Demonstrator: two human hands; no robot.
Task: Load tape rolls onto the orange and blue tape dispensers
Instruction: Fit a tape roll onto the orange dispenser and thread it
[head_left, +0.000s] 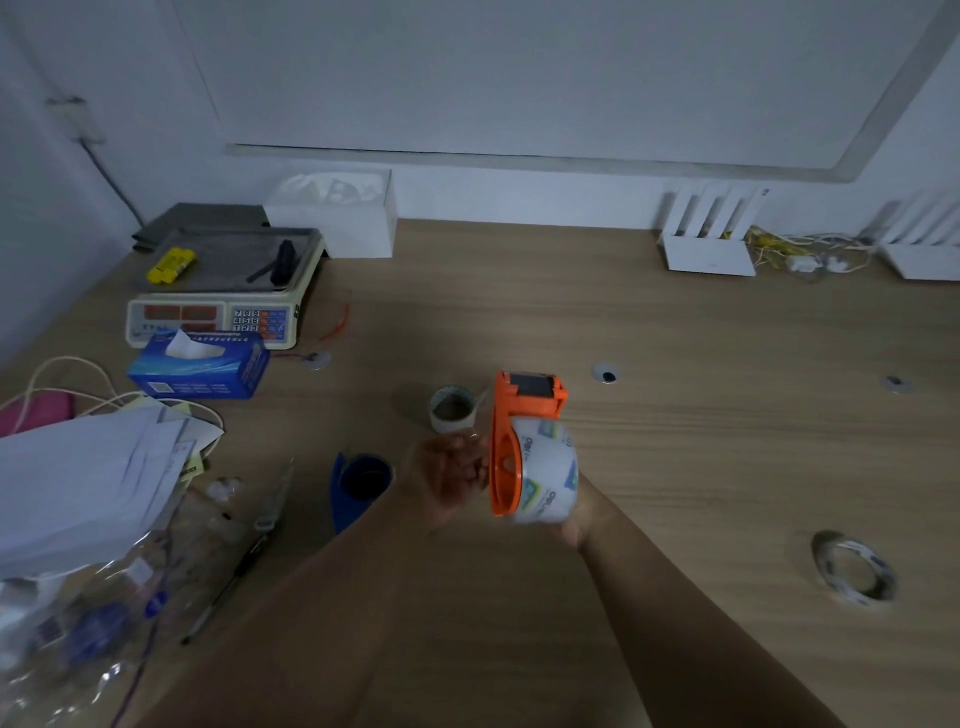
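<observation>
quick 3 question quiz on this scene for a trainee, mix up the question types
1. True or false: the blue dispenser lies on the table.
2. The orange dispenser held by the right hand carries: A) a tape roll B) nothing C) a tissue box.
3. How many loose rolls sit on the table?
Key: 1 true; 2 A; 3 two, the small roll and the large roll.

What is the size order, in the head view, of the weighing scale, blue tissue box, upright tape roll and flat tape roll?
1. weighing scale
2. blue tissue box
3. flat tape roll
4. upright tape roll
The last two are unsure: the flat one lies nearer.
</observation>
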